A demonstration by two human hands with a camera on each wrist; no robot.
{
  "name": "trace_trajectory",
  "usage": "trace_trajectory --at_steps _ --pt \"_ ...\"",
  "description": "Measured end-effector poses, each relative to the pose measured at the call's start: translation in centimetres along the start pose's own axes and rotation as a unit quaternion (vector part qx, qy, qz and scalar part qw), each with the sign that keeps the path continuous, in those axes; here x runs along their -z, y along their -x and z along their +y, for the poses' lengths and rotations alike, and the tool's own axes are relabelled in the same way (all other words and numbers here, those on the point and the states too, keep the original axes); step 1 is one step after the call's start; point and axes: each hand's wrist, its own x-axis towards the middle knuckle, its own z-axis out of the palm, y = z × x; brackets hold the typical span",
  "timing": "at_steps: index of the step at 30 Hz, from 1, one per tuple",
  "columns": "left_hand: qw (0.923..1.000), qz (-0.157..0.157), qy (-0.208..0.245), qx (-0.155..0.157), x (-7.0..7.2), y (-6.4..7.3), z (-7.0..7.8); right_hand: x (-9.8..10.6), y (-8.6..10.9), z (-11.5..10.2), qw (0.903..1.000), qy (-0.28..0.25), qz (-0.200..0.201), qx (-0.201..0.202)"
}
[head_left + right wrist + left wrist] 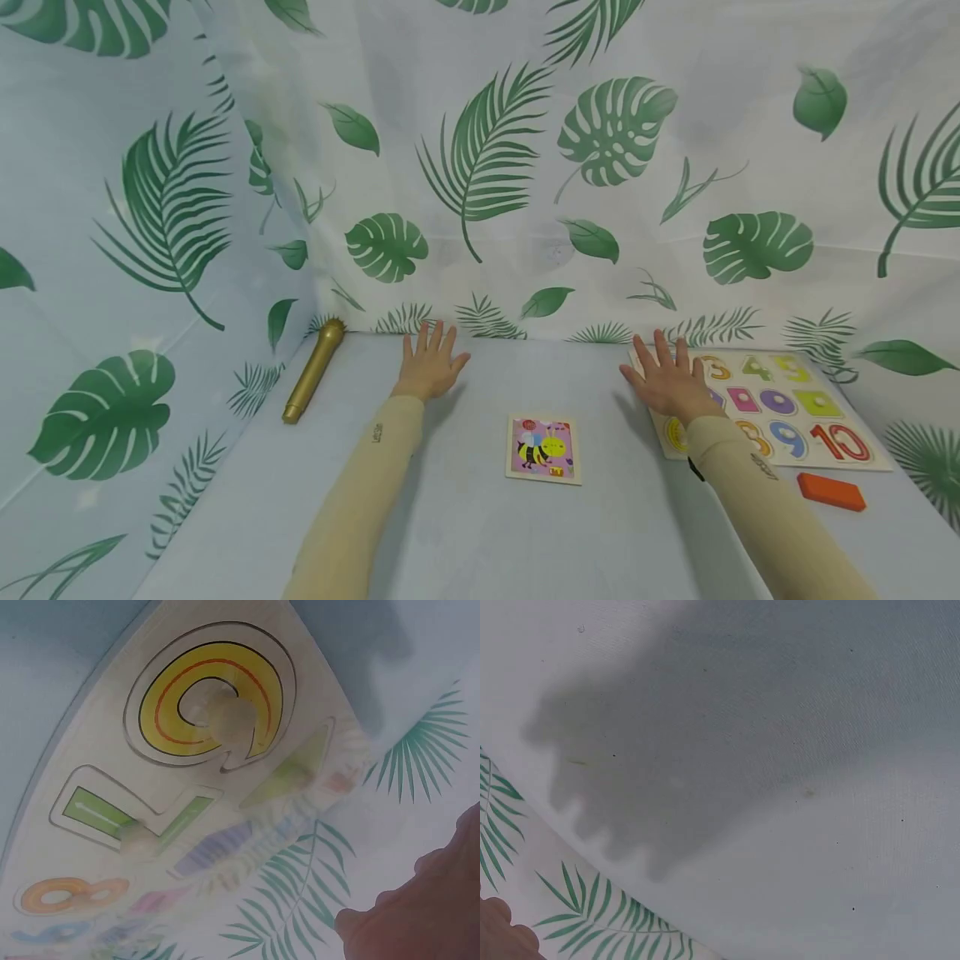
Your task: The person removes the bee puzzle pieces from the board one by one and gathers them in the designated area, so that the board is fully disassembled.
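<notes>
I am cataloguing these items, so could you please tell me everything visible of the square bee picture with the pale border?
The square bee picture has a pale, wood-looking border round a pinkish ground. Its bee has a yellow head, a yellow-and-black striped body and bluish wings; a round red shape sits at upper left. It lies flat, face up, on the pale table, between and nearer the viewer than the left hand and right hand, touched by neither.

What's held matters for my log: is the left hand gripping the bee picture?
No, the left hand is spread open, apart from the bee picture.
</notes>
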Motion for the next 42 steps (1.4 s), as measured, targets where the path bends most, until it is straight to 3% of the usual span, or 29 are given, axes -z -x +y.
trace_trajectory --at_steps 4,7,9,13,16,19,31,37,42 --pt "0.9995 -0.004 0.031 -0.009 -0.3 0.0 0.1 0.0 0.0 -0.2 1.0000 -0.008 -0.002 -0.001" --pt "0.9942 -0.009 0.096 -0.047 -0.6 0.3 0.6 -0.1 0.0 -0.5 0.9997 -0.016 0.010 0.014" --pt "0.9845 -0.025 0.152 -0.084 -0.8 0.8 1.3 -0.2 0.0 -1.0 0.9986 -0.033 0.026 0.032" --pt "0.9562 -0.067 0.247 -0.143 -1.5 2.0 3.0 -0.7 0.4 -2.8 0.9919 -0.087 0.057 0.072" --pt "0.9434 -0.075 0.284 -0.154 -2.0 2.9 4.1 -1.4 0.8 -4.4 0.9859 -0.124 0.060 0.094" --pt "0.9364 -0.070 0.310 -0.149 -2.7 3.4 4.9 -2.3 1.0 -5.9 0.9825 -0.153 0.044 0.097" --pt "0.9315 -0.069 0.336 -0.121 -4.5 5.0 7.1 -5.7 0.5 -9.6 0.9706 -0.227 -0.038 0.071" --pt "0.9389 -0.055 0.321 -0.112 -5.0 5.6 7.0 -6.2 0.4 -11.0 0.9645 -0.247 -0.067 0.067" --pt "0.9425 -0.043 0.304 -0.132 -5.2 5.8 6.7 -6.6 0.3 -11.4 0.9647 -0.246 -0.069 0.066"
